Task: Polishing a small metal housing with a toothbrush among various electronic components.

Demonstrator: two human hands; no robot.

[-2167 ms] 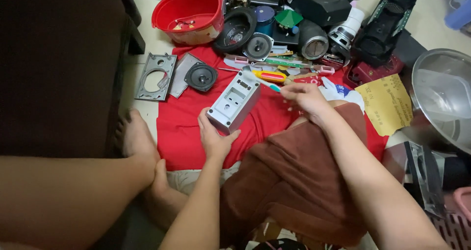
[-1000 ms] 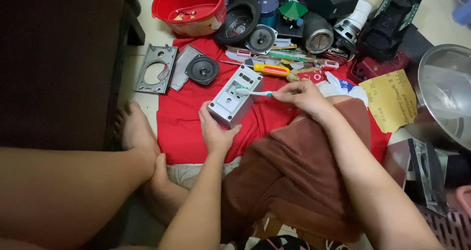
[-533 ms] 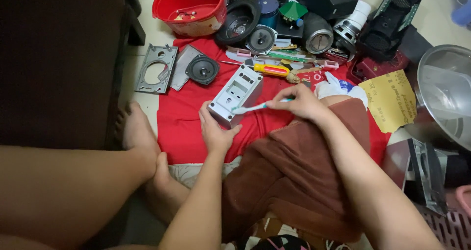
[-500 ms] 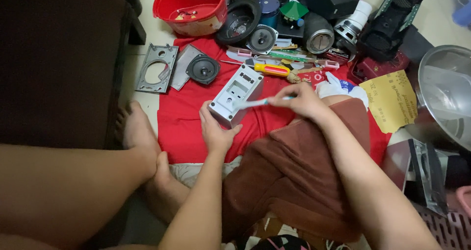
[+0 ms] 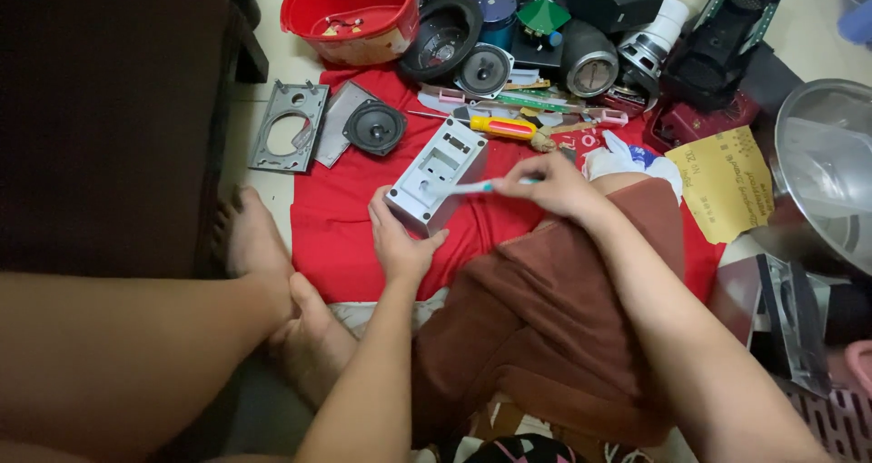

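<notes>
While one hand (image 5: pixel 400 243) grips one casing (image 5: pixel 437 174), another hand (image 5: pixel 545 183) brushes.

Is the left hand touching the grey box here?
Touching. The head view shows the left hand wrapped around the near end of the grey box, thumb and fingers against its sides, with no gap showing.

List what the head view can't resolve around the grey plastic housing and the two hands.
- Grey rectangular plastic housing: near end covered by the left hand; underside faces away.
- Thin white tool with a teal grip: tip too small to identify; rear end hidden in the right hand.
- Red plastic bowl: small contents too small to identify; rim cut off by the top edge.
</notes>
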